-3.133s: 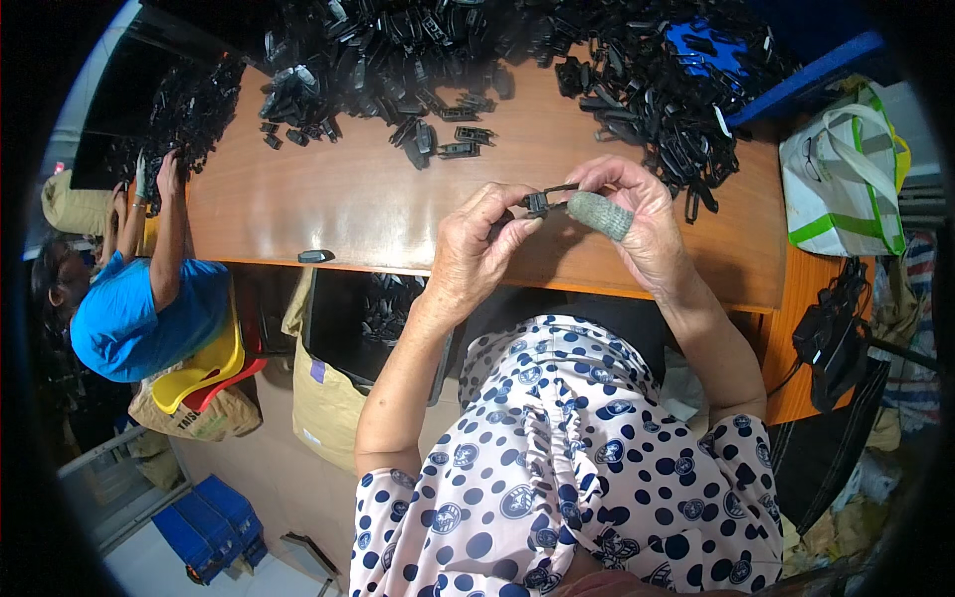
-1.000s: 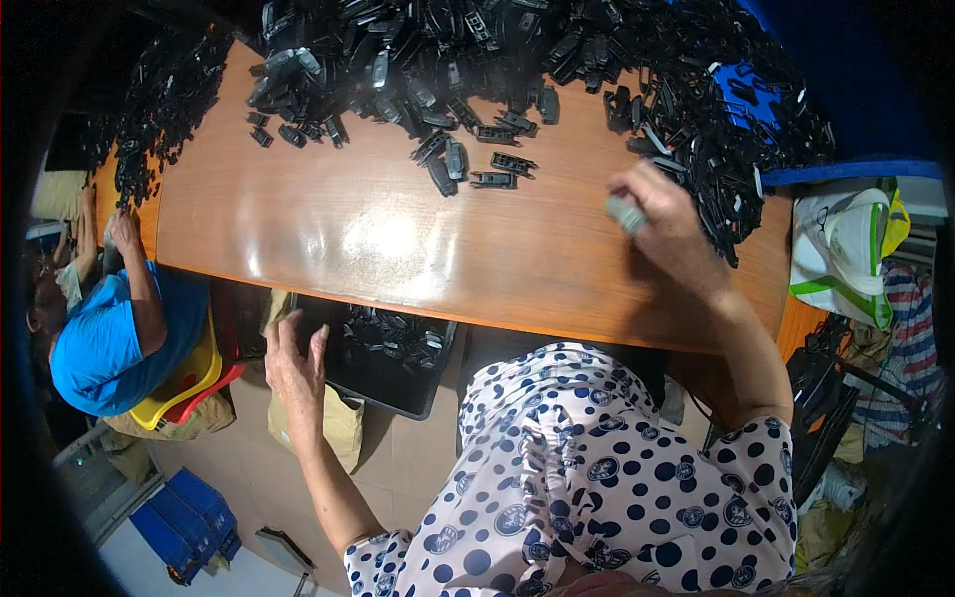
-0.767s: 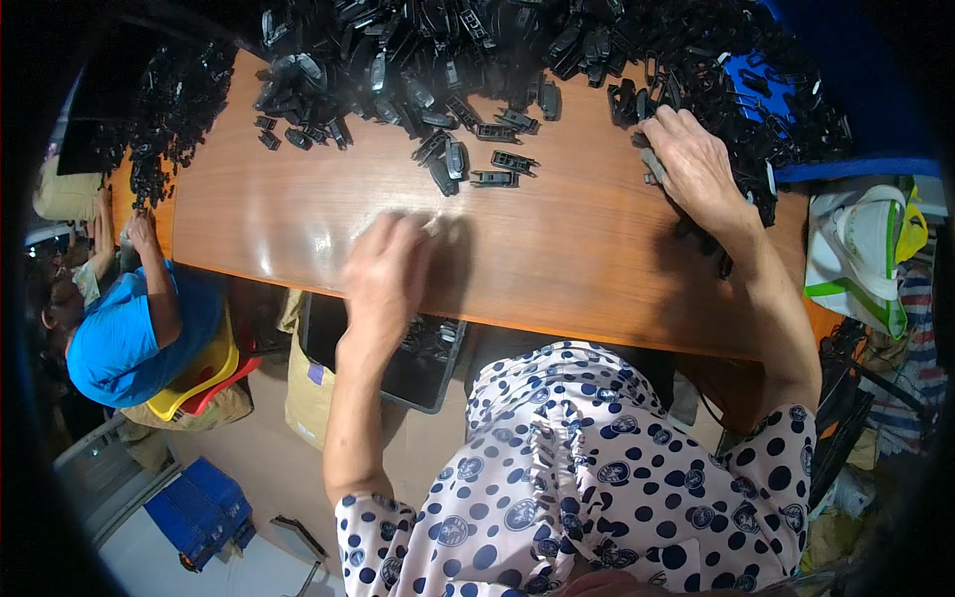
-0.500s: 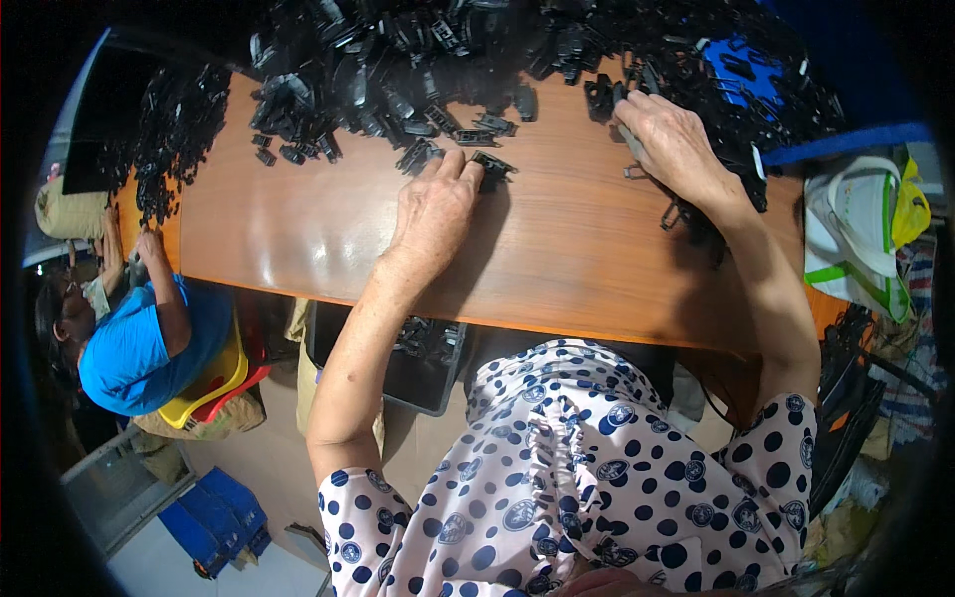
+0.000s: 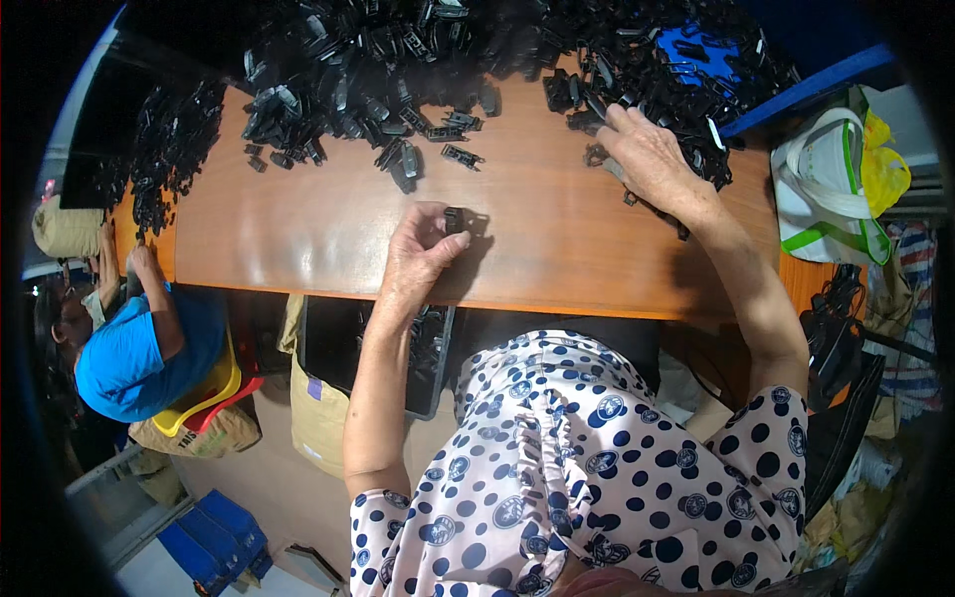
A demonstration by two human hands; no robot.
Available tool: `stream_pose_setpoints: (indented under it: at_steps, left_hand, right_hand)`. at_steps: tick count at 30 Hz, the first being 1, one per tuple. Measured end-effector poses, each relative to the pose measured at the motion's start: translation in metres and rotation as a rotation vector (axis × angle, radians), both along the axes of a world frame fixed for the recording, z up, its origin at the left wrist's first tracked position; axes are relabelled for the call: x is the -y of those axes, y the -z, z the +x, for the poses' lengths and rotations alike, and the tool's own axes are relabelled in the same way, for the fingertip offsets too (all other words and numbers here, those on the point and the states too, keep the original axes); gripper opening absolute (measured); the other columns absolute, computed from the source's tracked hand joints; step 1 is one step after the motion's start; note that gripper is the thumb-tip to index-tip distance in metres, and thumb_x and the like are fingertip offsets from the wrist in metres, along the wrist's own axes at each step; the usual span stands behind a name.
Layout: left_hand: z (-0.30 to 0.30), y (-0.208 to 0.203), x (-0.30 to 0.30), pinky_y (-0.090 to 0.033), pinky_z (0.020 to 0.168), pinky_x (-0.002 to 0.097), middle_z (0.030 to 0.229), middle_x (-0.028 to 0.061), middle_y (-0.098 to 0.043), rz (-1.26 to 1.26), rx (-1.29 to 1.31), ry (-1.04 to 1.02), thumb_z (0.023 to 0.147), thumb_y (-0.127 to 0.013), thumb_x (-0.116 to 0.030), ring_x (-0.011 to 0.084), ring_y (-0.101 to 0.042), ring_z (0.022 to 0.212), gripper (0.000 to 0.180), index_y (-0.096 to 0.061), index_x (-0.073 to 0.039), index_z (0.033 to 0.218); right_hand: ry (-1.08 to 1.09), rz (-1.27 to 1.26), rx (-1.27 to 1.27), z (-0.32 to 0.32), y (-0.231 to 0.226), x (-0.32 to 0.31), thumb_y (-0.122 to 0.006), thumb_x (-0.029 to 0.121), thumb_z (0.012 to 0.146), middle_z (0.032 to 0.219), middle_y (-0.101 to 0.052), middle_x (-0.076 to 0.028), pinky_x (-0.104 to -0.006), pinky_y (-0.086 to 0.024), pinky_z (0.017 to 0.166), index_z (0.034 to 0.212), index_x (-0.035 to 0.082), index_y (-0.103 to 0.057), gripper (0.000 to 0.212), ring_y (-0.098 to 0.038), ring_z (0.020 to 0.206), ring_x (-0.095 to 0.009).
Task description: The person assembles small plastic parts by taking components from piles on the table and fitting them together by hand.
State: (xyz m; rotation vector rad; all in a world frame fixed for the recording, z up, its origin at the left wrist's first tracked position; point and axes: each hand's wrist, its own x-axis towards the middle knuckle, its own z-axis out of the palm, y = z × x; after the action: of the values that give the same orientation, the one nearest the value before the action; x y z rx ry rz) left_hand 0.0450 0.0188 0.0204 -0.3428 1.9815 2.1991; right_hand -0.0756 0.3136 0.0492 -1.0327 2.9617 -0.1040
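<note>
My left hand [image 5: 420, 251] is over the near part of the wooden table [image 5: 308, 224], thumb and fingers closed round a small black plastic part [image 5: 454, 220]. Beyond it, a few loose black plastic pieces [image 5: 461, 156] lie at the edge of the large heap. My right hand [image 5: 652, 164] reaches to the front of the right-hand heap of thin black parts [image 5: 617, 80]. Its fingers are bent and drawn together among the pieces; whatever they pinch is too hidden to name.
A blue tray [image 5: 696, 52] shows under the right heap. A white and green bag [image 5: 826, 184] stands at the table's right end. Below the front edge is a dark bin [image 5: 428, 373] with black parts. At left, a person in blue [image 5: 149, 348] works at another black pile [image 5: 164, 149].
My left hand has drawn back from the big heap's edge toward me with a black part, leaving other pieces there. My right hand stays at the right heap. The view has shifted slightly.
</note>
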Motion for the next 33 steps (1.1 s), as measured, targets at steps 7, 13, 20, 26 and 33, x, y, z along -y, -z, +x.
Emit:
stream_pose_setpoints:
  at_steps: [7, 13, 20, 26, 33]
  left_hand:
    - [0.021, -0.003, -0.013, -0.045, 0.057, 0.0175, 0.076, -0.0033, -0.054, 0.061, 0.129, 0.082, 0.084, -0.065, -0.007, 0.005, -0.051, 0.064, 0.04, -0.054, -0.007, 0.123]
    - [0.031, -0.001, -0.021, -0.047, 0.056, 0.0184, 0.071, -0.0023, -0.055, 0.099, 0.158, 0.083, 0.086, -0.067, -0.015, 0.0058, -0.053, 0.061, 0.037, -0.057, -0.007, 0.12]
    - [0.034, 0.0, -0.019, -0.047, 0.059, 0.0175, 0.08, -0.0007, -0.061, 0.138, 0.089, 0.006, 0.084, -0.069, -0.013, 0.0058, -0.056, 0.066, 0.024, -0.06, -0.006, 0.104]
    - [0.041, -0.003, -0.025, -0.05, 0.068, 0.0198, 0.085, 0.0013, -0.063, 0.079, -0.014, -0.01, 0.085, -0.067, -0.007, 0.0076, -0.06, 0.076, 0.022, -0.06, -0.002, 0.105]
    - [0.045, -0.004, -0.029, -0.046, 0.062, 0.0198, 0.083, 0.0011, -0.062, -0.195, -0.242, 0.009, 0.085, -0.066, -0.007, 0.0066, -0.056, 0.071, 0.023, -0.061, -0.001, 0.107]
  right_hand:
    - [0.096, -0.455, 0.238, 0.005, -0.006, 0.002, -0.059, 0.006, 0.082, 0.101, -0.056, -0.011, -0.0389, -0.048, 0.08, 0.11, 0.006, -0.06, 0.027, -0.055, 0.096, -0.027]
    - [0.384, -0.843, 0.722, 0.009, -0.005, 0.017, -0.053, 0.008, 0.087, 0.092, -0.062, -0.008, -0.0267, -0.049, 0.063, 0.121, 0.005, -0.056, 0.034, -0.058, 0.073, -0.014]
    - [0.355, -1.089, 0.953, 0.015, -0.002, 0.033, -0.062, 0.016, 0.088, 0.102, -0.062, -0.005, -0.0135, -0.043, 0.057, 0.117, 0.003, -0.055, 0.033, -0.057, 0.078, -0.006]
    - [0.206, -1.345, 1.409, 0.056, -0.01, 0.056, -0.065, 0.014, 0.087, 0.08, -0.064, -0.009, -0.0147, -0.046, 0.051, 0.103, 0.001, -0.059, 0.021, -0.06, 0.064, -0.008]
    - [0.165, -1.319, 1.4, 0.079, 0.006, 0.07, -0.062, 0.009, 0.088, 0.078, -0.064, -0.009, -0.0186, -0.051, 0.055, 0.101, -0.001, -0.059, 0.017, -0.063, 0.066, -0.011]
